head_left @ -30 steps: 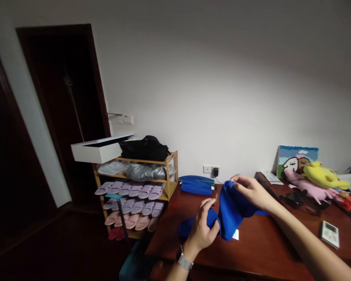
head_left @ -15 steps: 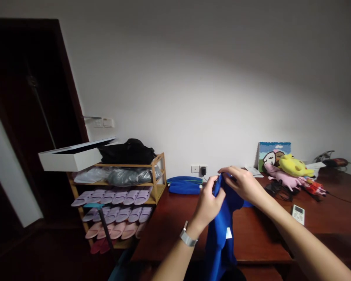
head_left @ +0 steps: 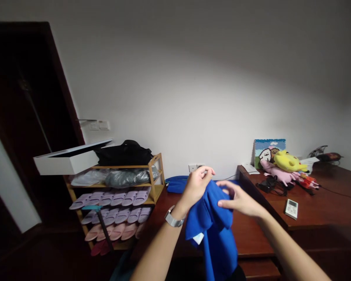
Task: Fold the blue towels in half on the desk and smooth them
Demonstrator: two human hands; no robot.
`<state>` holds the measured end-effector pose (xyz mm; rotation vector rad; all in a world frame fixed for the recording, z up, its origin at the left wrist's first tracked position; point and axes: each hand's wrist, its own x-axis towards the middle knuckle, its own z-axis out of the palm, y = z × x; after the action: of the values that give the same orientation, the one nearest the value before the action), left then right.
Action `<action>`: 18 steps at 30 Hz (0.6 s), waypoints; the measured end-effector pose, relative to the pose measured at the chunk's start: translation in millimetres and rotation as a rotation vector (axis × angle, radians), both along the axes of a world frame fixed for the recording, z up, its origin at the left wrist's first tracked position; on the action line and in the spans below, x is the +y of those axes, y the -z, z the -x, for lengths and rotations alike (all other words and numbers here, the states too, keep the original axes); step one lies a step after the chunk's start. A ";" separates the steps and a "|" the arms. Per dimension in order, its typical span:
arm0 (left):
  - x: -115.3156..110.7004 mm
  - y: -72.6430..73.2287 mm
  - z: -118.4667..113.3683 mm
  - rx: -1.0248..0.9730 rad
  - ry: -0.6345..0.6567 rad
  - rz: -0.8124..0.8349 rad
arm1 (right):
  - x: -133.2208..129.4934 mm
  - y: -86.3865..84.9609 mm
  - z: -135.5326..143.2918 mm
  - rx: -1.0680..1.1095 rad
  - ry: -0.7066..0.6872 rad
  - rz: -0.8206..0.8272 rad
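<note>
A blue cloth garment [head_left: 219, 238] hangs in folds in front of me, with a white label [head_left: 198, 238] showing near its lower left fold. My left hand [head_left: 197, 187], a silver watch [head_left: 174, 217] on its wrist, is closed on the top of the cloth. To the right, my right hand [head_left: 240, 199] has its thumb against the front of the garment and its index finger along the upper edge. Its other fingertips are partly hidden, and the grip looks loose. The garment's lower end runs out of view at the bottom.
Behind the garment is a dark red wooden table [head_left: 251, 234], with a folded blue cloth item [head_left: 175, 185] by the wall. Plush toys [head_left: 289, 160] and a white remote [head_left: 291, 209] lie on the right. A shoe rack [head_left: 153, 175] with slippers, a black bag [head_left: 124, 153] and a white box [head_left: 73, 162] stands left.
The garment has spread wider and its label has shifted left. My hands have moved apart, the left one up and leftward, the right one lower. The view has turned slightly.
</note>
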<state>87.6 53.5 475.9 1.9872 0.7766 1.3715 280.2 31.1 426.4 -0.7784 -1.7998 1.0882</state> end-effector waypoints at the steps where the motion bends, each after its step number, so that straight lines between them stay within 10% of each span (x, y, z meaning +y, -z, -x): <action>1: -1.3 0.4 2.4 0.043 -0.006 0.001 | -1.4 9.9 2.2 0.004 -0.017 0.011; 12: -16.6 -5.9 30.1 0.538 0.027 -0.027 | 6.4 8.6 18.6 0.188 0.191 0.013; 18: -23.7 -22.2 39.3 0.276 0.061 -0.028 | -16.4 82.2 60.5 0.160 -0.023 0.128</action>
<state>48.3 29.8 498.1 2.2323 0.8136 1.0920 219.7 14.7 344.2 -0.7258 -1.6204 1.2543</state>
